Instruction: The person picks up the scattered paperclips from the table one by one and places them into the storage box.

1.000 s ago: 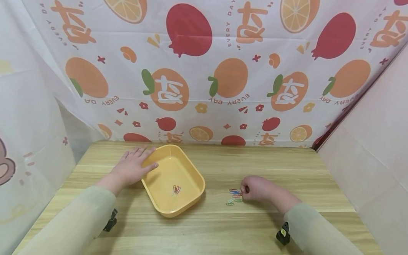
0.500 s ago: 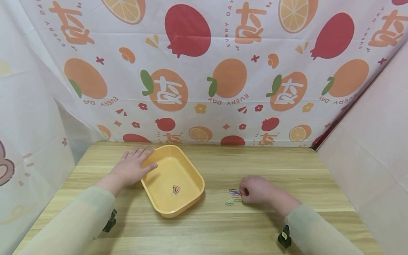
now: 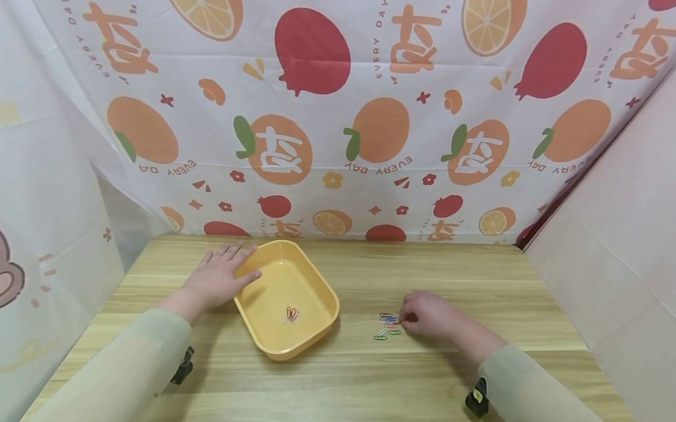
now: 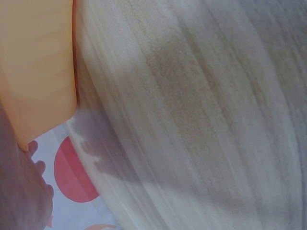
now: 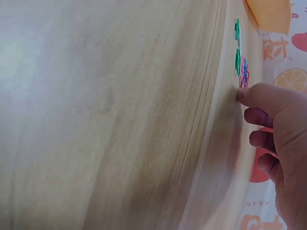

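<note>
In the head view, my left hand (image 3: 218, 277) rests on the left rim of a yellow plastic bin (image 3: 312, 270). Its fingers are spread and straight, with the thumb reaching over the rim. A few reddish and pale paper clips (image 3: 292, 315) lie inside the bin. To the right, my right hand (image 3: 431, 315) is low over the table beside a small group of coloured paper clips (image 3: 383, 333). Thumb and index finger pinch a red paper clip (image 5: 246, 78) at the near edge of that group, seen in the right wrist view; the other fingers are loosely curled.
The wooden table (image 3: 328, 395) ends at a fruit-printed curtain (image 3: 330, 140) behind. Pale sheets hang at the left and right sides. Green clips (image 5: 237, 62) lie close to my right fingertips.
My right hand has shifted slightly right and its fingers have drawn together, so the red paper clip at its fingertips shows more. The left hand and bin have stayed in place.
</note>
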The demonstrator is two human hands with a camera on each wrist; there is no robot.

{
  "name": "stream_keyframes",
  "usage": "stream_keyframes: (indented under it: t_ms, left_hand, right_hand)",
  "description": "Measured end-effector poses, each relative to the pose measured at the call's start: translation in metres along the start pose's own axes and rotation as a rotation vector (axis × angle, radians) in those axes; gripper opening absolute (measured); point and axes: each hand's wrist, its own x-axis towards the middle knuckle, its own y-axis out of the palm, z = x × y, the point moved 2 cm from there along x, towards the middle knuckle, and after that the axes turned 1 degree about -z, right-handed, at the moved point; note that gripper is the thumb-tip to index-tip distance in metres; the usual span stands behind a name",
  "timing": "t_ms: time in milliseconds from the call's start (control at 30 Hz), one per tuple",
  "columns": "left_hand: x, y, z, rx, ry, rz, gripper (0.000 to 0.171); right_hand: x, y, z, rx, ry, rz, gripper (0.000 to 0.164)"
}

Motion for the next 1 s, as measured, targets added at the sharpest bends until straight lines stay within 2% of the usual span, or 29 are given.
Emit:
stream_keyframes:
  t_ms: [233, 433, 633, 1000]
  left_hand:
    - [0.0, 0.001, 0.001, 0.0, -0.001, -0.001, 0.077]
    - [-0.001, 0.0, 0.001, -0.006, 0.003, -0.004, 0.077]
    - [-0.001, -0.001, 0.0, -0.009, 0.001, -0.006, 0.076]
    - [-0.001, -0.001, 0.0, -0.004, 0.003, -0.006, 0.077]
  right_hand:
    - [-0.004, 0.001, -0.002, 0.062, 0.003, -0.033, 0.005]
    - [-0.007, 0.001, -0.005, 0.104, 0.038, -0.078, 0.006]
    - [-0.006, -0.003, -0.007, 0.071, 0.04, -0.141, 0.007]
    - [0.0, -0.01, -0.006, 0.029, -0.028, -0.216, 0.004]
